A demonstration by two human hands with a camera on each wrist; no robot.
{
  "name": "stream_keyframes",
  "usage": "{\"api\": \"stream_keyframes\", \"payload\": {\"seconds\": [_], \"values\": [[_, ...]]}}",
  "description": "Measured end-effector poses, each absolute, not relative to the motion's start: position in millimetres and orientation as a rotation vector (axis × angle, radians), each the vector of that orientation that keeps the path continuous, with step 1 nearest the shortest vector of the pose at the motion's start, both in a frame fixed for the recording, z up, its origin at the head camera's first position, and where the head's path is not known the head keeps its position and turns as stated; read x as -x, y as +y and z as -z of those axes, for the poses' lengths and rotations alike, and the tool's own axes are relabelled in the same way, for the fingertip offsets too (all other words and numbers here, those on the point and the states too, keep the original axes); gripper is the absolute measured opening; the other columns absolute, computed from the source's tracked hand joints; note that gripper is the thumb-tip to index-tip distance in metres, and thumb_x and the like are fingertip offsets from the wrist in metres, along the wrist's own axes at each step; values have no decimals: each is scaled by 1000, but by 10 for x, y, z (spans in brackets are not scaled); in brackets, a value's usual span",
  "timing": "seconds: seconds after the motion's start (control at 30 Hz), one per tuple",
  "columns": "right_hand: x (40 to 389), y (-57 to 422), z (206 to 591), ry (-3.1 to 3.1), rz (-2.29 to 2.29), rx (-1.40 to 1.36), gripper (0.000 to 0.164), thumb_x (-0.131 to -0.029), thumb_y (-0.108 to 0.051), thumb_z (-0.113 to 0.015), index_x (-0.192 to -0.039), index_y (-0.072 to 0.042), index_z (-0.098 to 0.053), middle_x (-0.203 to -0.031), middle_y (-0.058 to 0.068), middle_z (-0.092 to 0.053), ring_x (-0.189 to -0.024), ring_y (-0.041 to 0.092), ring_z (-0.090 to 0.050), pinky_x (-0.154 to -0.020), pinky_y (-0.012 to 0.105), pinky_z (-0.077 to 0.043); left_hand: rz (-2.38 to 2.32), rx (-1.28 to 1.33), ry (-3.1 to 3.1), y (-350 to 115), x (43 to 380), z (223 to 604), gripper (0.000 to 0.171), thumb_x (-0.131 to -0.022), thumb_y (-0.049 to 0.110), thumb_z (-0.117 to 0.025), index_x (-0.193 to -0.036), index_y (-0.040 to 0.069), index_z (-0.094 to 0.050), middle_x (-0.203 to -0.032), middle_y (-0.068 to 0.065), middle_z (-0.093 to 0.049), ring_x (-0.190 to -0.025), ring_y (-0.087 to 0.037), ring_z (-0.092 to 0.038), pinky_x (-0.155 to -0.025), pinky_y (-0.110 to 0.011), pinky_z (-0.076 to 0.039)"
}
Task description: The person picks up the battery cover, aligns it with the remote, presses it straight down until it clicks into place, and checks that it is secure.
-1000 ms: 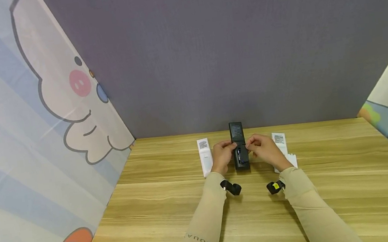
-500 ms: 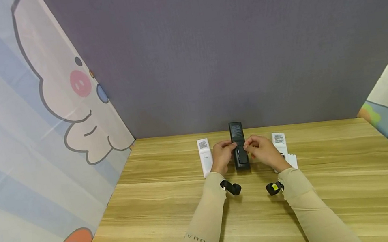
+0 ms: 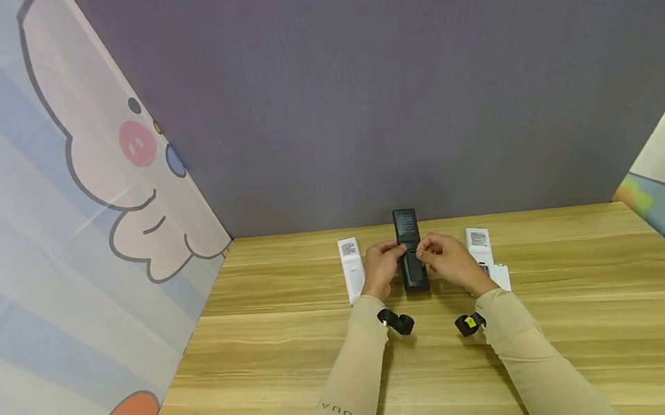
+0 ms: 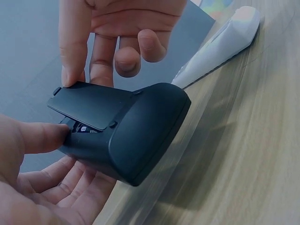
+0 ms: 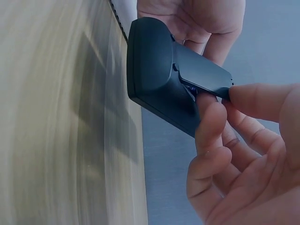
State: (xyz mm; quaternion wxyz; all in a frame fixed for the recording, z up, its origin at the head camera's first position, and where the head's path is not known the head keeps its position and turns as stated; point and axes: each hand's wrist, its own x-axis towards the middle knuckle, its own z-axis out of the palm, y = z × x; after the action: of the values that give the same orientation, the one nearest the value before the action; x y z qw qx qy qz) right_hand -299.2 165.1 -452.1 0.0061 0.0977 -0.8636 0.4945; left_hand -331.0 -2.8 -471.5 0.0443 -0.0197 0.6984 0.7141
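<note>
My left hand grips a black remote control, back side up, its thumb on the near side and the other fingers under it. Between thumb and finger, my right hand pinches the far end of the remote's battery cover. One end of the cover sits at the rounded end of the remote, while its pinched end is tilted up. In the left wrist view, a bit of the battery compartment shows through the gap. The remote is held above the table.
A white remote control lies beside my left hand. Another white remote control lies right, partly behind my right hand, with a white cover next to it. A grey panel rises behind the wooden table.
My right hand has shifted slightly left with the battery cover, which has swung from the remote's right side to over the battery compartment. My left hand stays in place on the remote.
</note>
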Motion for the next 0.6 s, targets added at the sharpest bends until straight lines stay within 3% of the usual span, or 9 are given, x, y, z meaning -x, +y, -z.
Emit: {"api": "stream_keyframes", "payload": {"seconds": [0.4, 0.6], "values": [[3007, 1648, 4561, -2721, -1498, -298, 12, -104, -20, -61, -105, -9, -65, -89, 12, -68, -67, 25, -60, -60, 34, -50, -2200, 44, 2127, -18, 3308, 4710, 27, -96, 17, -70, -119, 3, -73, -104, -11, -73, -82, -12, -66, -70, -26, -58], [2991, 1635, 4563, -2719, -1487, -277, 12, -103, -20, -62, -105, -9, -66, -89, 12, -69, -71, 31, -63, -61, 35, -50, -2200, 48, 2127, -19, 3299, 4699, 25, -96, 15, -70, -118, 3, -73, -102, -10, -73, -81, -12, -65, -69, -26, -57]]}}
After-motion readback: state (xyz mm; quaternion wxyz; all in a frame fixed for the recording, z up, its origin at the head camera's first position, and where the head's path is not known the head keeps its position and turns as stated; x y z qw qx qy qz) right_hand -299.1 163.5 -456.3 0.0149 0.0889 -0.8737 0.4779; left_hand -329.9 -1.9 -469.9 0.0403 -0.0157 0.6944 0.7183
